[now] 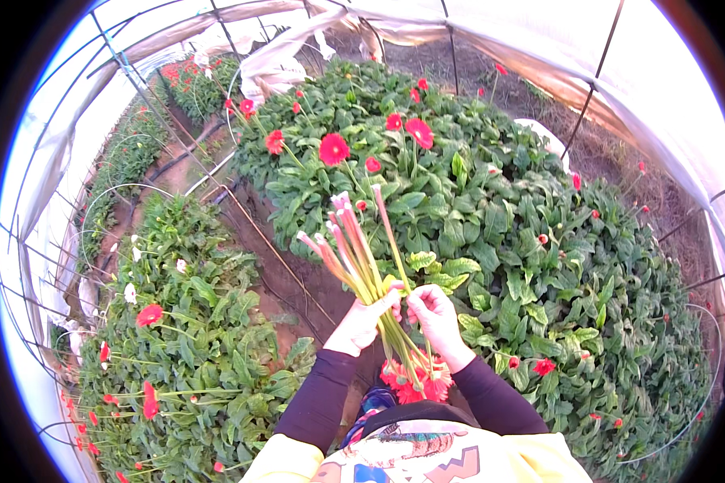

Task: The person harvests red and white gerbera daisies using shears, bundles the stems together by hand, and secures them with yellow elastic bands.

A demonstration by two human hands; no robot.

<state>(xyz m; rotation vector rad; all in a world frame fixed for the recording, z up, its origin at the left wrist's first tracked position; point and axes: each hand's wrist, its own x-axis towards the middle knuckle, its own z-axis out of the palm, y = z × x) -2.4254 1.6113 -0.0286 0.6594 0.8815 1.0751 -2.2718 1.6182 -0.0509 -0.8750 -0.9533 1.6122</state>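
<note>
My left hand (368,320) is closed around a bunch of cut gerbera stems (359,256), their pinkish cut ends pointing up and away from me. The bunch's red-pink flower heads (420,383) hang downward near my body. Just to the right, my right hand (433,311) pinches a single gerbera stem (391,235) that stands a little apart from the others. A small yellow piece shows by my left thumb; what it is, I cannot tell.
Leafy gerbera beds stand on the right (489,241) and left (199,356), with red blooms (334,149) and a few white ones (130,294). A dirt path (266,241) with a thin pole (278,256) runs between them. Metal hoops and plastic sheeting (658,90) enclose the beds.
</note>
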